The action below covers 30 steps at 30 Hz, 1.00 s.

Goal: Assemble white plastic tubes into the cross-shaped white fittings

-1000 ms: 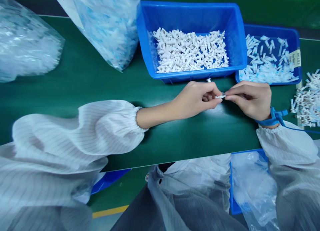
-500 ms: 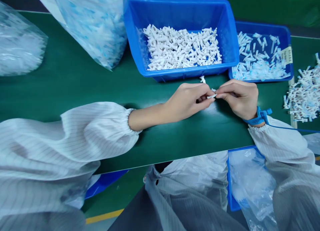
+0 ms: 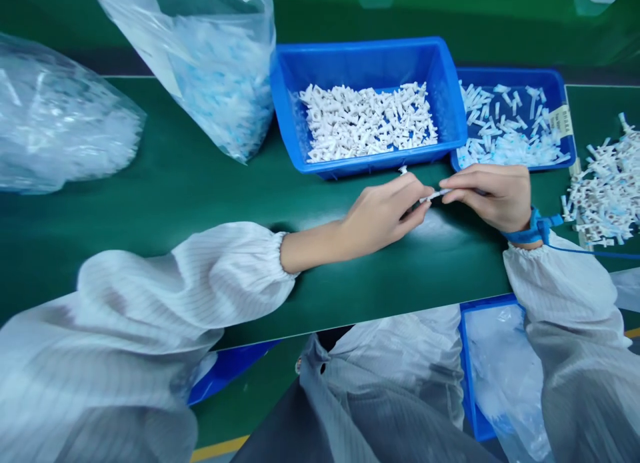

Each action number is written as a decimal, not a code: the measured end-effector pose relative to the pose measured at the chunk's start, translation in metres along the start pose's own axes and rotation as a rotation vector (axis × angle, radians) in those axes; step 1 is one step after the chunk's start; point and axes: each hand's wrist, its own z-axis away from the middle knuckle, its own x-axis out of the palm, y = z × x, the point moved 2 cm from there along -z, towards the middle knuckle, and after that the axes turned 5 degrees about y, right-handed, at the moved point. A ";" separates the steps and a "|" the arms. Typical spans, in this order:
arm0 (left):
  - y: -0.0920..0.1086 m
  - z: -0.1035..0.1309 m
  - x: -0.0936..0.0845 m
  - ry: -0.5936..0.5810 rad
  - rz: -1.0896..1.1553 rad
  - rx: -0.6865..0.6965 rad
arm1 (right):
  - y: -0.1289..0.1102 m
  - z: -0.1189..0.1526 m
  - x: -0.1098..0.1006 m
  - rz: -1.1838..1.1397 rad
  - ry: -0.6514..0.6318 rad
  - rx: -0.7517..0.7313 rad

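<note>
One slim white part (image 3: 434,195) spans the small gap between the left hand (image 3: 383,216) and the right hand (image 3: 493,195), each pinching an end, above the green worktop (image 3: 350,286). Probably light, stiff, somewhat slippery plastic, it is best gripped by fingertips near its ends; fragility cannot be judged.

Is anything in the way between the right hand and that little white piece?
No, nothing visible: the right hand pinches one end of the little white piece, with the left hand at its other end.
</note>
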 end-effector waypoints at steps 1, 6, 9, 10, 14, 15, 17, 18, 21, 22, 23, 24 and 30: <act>0.001 0.001 0.001 0.000 -0.066 0.028 | 0.000 0.000 -0.005 -0.006 0.046 0.016; 0.005 0.004 0.006 0.036 -0.367 0.115 | 0.009 0.004 -0.015 -0.237 0.361 0.236; 0.008 0.000 0.001 0.092 -0.438 0.164 | 0.011 0.004 -0.009 -0.436 0.358 0.336; 0.008 -0.004 -0.004 0.103 -0.446 0.169 | 0.010 0.004 -0.007 -0.479 0.341 0.364; -0.008 -0.037 -0.026 -0.003 -0.445 -0.071 | 0.005 0.000 -0.003 -0.602 0.217 0.491; -0.016 -0.047 -0.030 -0.040 -0.447 -0.140 | 0.004 0.000 -0.002 -0.657 0.166 0.510; -0.034 -0.065 -0.033 -0.092 -0.439 -0.225 | 0.002 0.000 0.000 -0.801 0.039 0.523; -0.043 -0.072 -0.031 -0.125 -0.440 -0.247 | 0.002 0.001 0.001 -0.874 -0.033 0.519; -0.061 -0.086 -0.020 -0.250 -0.483 -0.297 | 0.006 0.006 0.006 -0.996 -0.251 0.523; -0.063 -0.088 -0.017 -0.282 -0.495 -0.306 | 0.007 0.007 0.008 -1.005 -0.315 0.533; -0.063 -0.090 -0.014 -0.305 -0.507 -0.314 | 0.009 0.009 0.009 -1.005 -0.367 0.545; -0.061 -0.091 -0.013 -0.318 -0.520 -0.321 | 0.011 0.010 0.010 -1.005 -0.407 0.555; -0.034 -0.095 -0.026 -0.387 -0.664 -0.305 | 0.013 0.009 0.006 -0.899 -0.414 0.541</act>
